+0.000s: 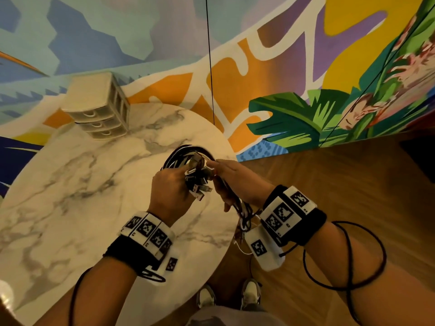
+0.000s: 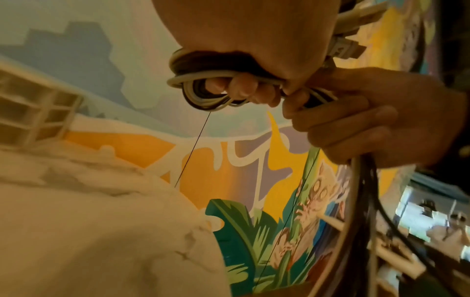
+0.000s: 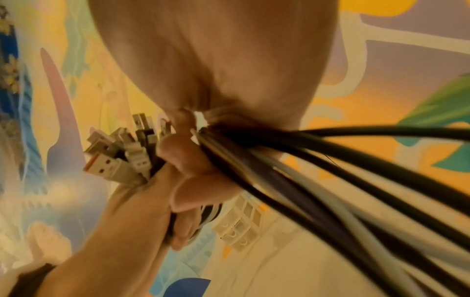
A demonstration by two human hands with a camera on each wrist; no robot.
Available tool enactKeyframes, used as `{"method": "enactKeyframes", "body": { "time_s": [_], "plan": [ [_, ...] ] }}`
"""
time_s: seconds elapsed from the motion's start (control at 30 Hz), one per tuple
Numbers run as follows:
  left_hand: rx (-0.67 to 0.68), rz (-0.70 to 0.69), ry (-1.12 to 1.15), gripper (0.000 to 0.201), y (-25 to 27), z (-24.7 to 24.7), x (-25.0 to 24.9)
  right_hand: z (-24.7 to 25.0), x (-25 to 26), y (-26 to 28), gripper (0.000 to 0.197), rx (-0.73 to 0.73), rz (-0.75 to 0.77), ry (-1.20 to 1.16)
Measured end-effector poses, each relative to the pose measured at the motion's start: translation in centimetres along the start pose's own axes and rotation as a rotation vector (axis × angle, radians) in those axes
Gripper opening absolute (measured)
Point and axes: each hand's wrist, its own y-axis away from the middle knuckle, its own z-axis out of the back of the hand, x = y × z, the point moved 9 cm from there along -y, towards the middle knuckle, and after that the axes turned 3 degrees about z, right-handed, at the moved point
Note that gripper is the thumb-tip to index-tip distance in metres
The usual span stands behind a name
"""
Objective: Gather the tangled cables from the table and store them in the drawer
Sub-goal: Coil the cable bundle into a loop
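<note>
A bundle of black and white cables (image 1: 188,156) is held above the right side of the round marble table (image 1: 70,184). My left hand (image 1: 169,184) grips the looped part of the bundle (image 2: 203,94), with several USB plugs (image 1: 199,187) sticking out beside its fingers. My right hand (image 1: 231,182) grips the trailing strands (image 3: 305,160), which hang down past the table's edge (image 1: 244,215). A small beige drawer unit (image 1: 98,107) with three shut drawers stands at the table's far left, well away from both hands.
The painted mural wall (image 1: 282,67) runs close behind the table. A thin black cord (image 1: 209,67) hangs down the wall behind the table. Wooden floor (image 1: 353,184) lies to the right, and my shoes (image 1: 207,297) stand by the table's near edge.
</note>
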Motion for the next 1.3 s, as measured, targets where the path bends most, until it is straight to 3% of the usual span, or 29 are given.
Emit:
{"method": "enactKeyframes", "body": {
  "time_s": [0.13,0.2,0.27,0.4,0.5,0.57,0.67,0.73,0.8,0.87,0.9,1.07,1.2,1.3],
  "plan": [
    [-0.102,0.29,0.293,0.033,-0.3,-0.5,2.2,-1.0,-0.2,0.8,0.021,0.027,0.061,-0.155],
    [-0.092,0.47,0.531,0.023,-0.1,-1.2,2.8,-1.2,-0.4,1.0,0.017,0.023,0.042,-0.186],
    [-0.032,0.577,0.706,0.029,-0.1,-2.1,2.4,-1.4,-0.3,0.9,0.015,0.013,0.002,-0.241],
    [0.034,0.656,0.948,0.016,-0.3,-2.6,1.7,-1.2,1.0,0.6,0.015,-0.057,0.047,-0.054],
    [0.15,0.738,1.098,0.02,0.1,-3.6,2.0,-1.1,1.5,0.3,0.009,-0.117,0.084,0.162],
    [0.183,0.754,1.117,0.028,0.1,-3.9,1.7,-1.4,1.6,0.3,0.016,-0.127,0.098,0.279],
    [0.091,0.781,1.04,0.027,-0.1,-3.7,1.8,-2.7,1.2,0.3,0.03,-0.086,0.105,0.461],
    [0.033,0.86,1.083,0.025,0.0,-4.1,2.3,-2.7,1.1,0.6,0.035,-0.121,0.117,0.433],
    [0.001,0.887,1.114,0.023,-0.1,-4.1,2.5,-2.6,0.9,1.0,0.027,-0.1,0.156,0.384],
    [-0.032,0.917,1.155,0.026,-0.2,-3.9,2.8,-3.4,0.3,1.4,0.006,-0.006,0.15,0.383],
    [-0.037,0.925,1.194,0.028,-0.3,-3.8,2.7,-4.0,-0.3,1.6,0.014,0.04,0.135,0.367],
    [0.051,0.892,1.35,0.027,-0.4,-3.8,0.9,-5.7,-3.3,1.0,0.026,0.176,0.059,-0.009],
    [0.197,0.862,1.405,0.025,-0.6,-3.7,-1.0,-6.1,-7.2,0.3,0.034,0.243,-0.05,0.289],
    [0.313,0.809,1.377,0.018,-0.3,-3.9,-2.2,-4.1,-7.4,-0.4,0.01,0.138,-0.02,0.376]
  ]
}}
